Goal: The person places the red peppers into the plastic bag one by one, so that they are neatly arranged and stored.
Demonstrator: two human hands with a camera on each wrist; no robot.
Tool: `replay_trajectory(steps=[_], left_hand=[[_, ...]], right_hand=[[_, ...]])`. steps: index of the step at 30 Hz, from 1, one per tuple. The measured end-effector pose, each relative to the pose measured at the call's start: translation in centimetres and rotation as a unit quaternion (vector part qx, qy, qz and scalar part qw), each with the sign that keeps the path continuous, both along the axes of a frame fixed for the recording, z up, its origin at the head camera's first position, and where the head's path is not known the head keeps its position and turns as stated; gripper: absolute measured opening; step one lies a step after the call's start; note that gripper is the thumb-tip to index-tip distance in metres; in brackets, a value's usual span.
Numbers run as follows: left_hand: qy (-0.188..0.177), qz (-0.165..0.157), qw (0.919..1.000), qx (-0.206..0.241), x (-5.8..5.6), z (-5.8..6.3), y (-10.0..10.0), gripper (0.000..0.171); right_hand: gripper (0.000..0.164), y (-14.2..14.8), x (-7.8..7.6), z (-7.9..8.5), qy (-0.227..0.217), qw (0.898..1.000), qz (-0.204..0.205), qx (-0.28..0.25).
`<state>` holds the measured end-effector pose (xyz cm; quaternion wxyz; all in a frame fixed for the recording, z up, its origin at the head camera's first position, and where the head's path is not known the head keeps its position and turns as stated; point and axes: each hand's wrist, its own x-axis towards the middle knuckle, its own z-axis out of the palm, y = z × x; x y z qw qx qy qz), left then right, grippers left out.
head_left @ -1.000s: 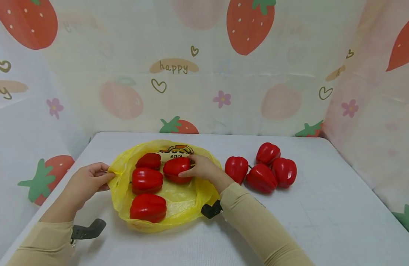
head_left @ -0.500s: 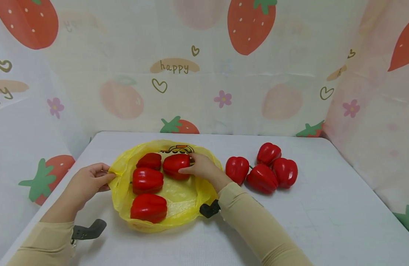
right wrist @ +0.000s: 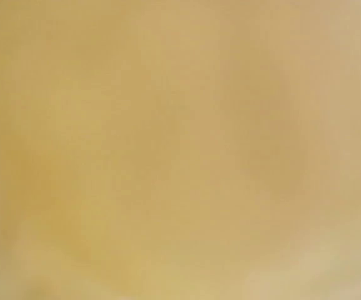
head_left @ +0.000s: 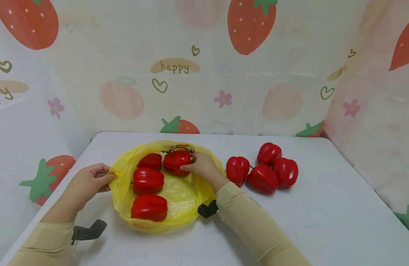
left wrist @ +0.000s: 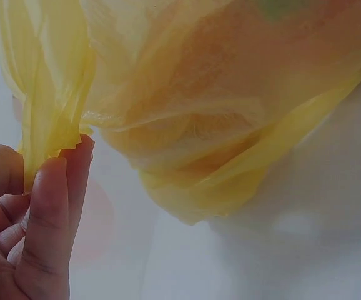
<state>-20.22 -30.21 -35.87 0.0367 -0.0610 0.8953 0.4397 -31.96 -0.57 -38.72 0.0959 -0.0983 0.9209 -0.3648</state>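
A yellow plastic bag (head_left: 182, 197) lies with its mouth spread wide on the white table. My left hand (head_left: 89, 184) pinches the bag's left rim between thumb and fingers; the left wrist view shows the gathered film (left wrist: 52, 94) in that pinch. Inside the bag my right hand (head_left: 204, 168) grips a red bell pepper (head_left: 176, 162) at its right end, near the back wall. Three more red peppers sit in the bag's left half: one at the back (head_left: 149, 161), one in the middle (head_left: 148, 181) and one in front (head_left: 149, 207). Blurred yellow fills the right wrist view.
To the right of the bag several red bell peppers (head_left: 262, 179) lie in a close group on the white table (head_left: 324, 207). A printed cloth (head_left: 241, 81) with strawberries and hearts stands behind and at both sides. Black wrist mounts (head_left: 89, 230) stick out near both sleeves.
My right hand has shifted the gripped pepper a little toward the back of the bag, and it has turned slightly. The left hand keeps its hold on the rim.
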Motion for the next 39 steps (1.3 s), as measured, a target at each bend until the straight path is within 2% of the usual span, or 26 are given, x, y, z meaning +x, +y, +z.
replay_trajectory(steps=[16, 30, 39], left_hand=[[0.001, -0.008, 1.0, -0.001, -0.1, -0.3, -0.1, 0.042], [0.005, -0.01, 0.9999, -0.005, 0.0, -0.3, -0.1, 0.043], [0.004, -0.006, 0.9999, -0.01, 0.0, -0.2, 0.1, 0.042]], right_hand=[[0.06, 0.4, 0.0, 0.2, 0.02, 1.0, 0.011, 0.013], [0.053, 1.3, 0.6, 1.3, 0.003, 0.999, 0.014, -0.043], [0.051, 2.3, 0.9, 3.3, 0.001, 0.996, 0.022, -0.082]])
